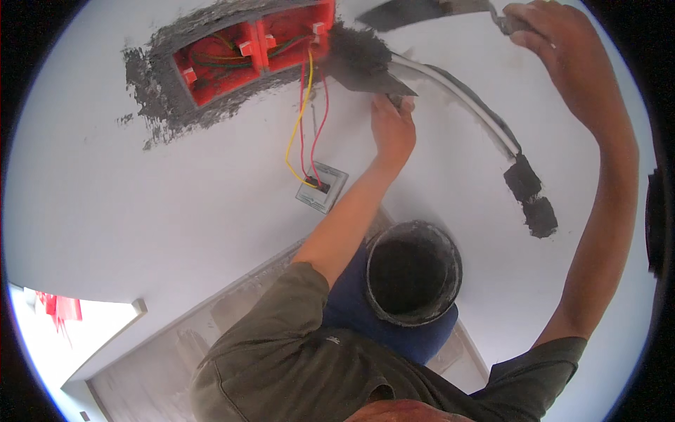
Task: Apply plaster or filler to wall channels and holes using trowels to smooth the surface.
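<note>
Bucket (413,273) below white wall (140,204); each hand's grip clamped on a trowel.

Bright daylight, strong fisheye distortion, dark rim

mortar-laden trowel (365,67) beside red wall box, second trowel (422,10) raised above

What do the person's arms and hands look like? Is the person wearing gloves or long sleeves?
No gloves: the left hand and right hand are bare. Both forearms are bare too. The person wears a dark olive short-sleeved shirt, so the sleeves end at the upper arms. No watch or rings show.
</note>
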The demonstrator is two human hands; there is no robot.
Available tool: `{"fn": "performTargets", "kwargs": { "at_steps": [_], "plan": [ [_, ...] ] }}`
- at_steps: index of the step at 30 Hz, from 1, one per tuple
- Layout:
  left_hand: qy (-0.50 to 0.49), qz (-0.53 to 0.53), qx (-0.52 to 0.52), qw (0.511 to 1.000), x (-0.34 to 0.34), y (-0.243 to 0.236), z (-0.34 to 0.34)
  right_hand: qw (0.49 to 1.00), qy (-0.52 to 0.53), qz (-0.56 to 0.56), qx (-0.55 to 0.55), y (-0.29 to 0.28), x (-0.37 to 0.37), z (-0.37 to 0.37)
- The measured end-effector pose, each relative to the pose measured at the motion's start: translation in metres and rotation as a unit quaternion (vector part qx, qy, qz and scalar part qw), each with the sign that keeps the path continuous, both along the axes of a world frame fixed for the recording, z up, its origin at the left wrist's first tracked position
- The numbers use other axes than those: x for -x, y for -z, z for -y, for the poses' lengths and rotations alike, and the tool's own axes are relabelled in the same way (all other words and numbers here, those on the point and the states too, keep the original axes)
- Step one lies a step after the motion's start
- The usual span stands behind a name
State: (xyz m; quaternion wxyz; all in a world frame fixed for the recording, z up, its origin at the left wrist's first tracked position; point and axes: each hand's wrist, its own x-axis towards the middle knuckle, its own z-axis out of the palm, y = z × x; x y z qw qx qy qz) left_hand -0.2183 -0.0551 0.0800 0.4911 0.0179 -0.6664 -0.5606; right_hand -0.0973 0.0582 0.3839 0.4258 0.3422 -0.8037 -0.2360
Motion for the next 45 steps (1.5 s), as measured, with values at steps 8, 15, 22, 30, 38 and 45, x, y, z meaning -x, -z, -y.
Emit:
{"fn": "performTargets", "kwargs": {
  "at_steps": [8,15,22,30,38,45],
  "plan": [
    [0.009,0.029,-0.009,1.0,0.005,0.003,0.001,0.997,0.011,0.04,-0.062,0.023,0.027,-0.01],
    [-0.029,0.007,0.011,0.999,0.008,0.002,0.0,0.992,0.035,0.076,-0.091,0.009,0.063,0.001],
    [-0.015,0.054,0.016,0.998,-0.003,-0.004,0.001,0.983,0.077,0.163,-0.022,-0.014,0.06,0.015],
    [-0.02,0.015,0.013,1.0,0.0,-0.004,0.003,0.988,0.069,0.14,-0.008,-0.014,0.045,0.0],
    [0.024,0.037,-0.022,0.999,0.001,-0.005,0.003,0.992,0.039,0.112,-0.036,-0.004,0.039,0.015],
    [0.001,0.027,-0.022,0.999,-0.004,-0.008,0.0,0.975,0.117,0.175,0.066,-0.018,0.049,-0.014]
  ]
}}
